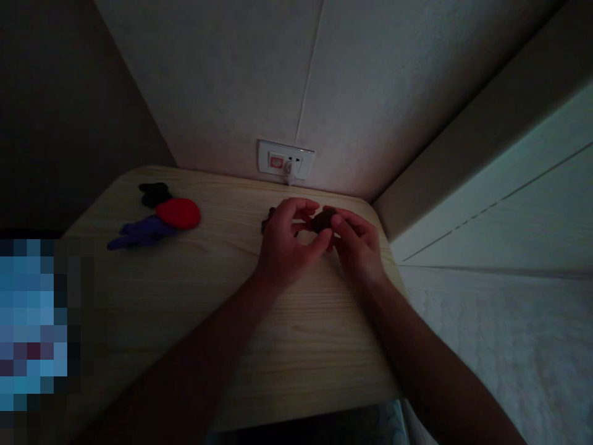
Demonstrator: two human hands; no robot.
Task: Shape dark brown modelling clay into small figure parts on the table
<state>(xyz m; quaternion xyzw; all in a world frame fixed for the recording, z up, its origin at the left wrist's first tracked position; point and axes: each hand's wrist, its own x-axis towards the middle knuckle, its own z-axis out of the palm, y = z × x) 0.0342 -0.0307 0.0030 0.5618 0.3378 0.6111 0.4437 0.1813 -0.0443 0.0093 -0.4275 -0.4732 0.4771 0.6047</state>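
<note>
A small dark brown lump of modelling clay is held between my two hands, above the back right part of the wooden tabletop. My right hand pinches it from the right, thumb on top and fingers behind. From the left, my left hand curls round its other end, with the thumb against the lower side and the fingertips near the upper side. Partly hidden behind my left hand lies another dark lump on the table. The fingers' exact contact is hard to see in the dim light.
At the table's back left lie a red flattened clay piece, a purple clay piece and a black one, touching or close together. A wall socket with something plugged in sits behind. A white panel stands to the right.
</note>
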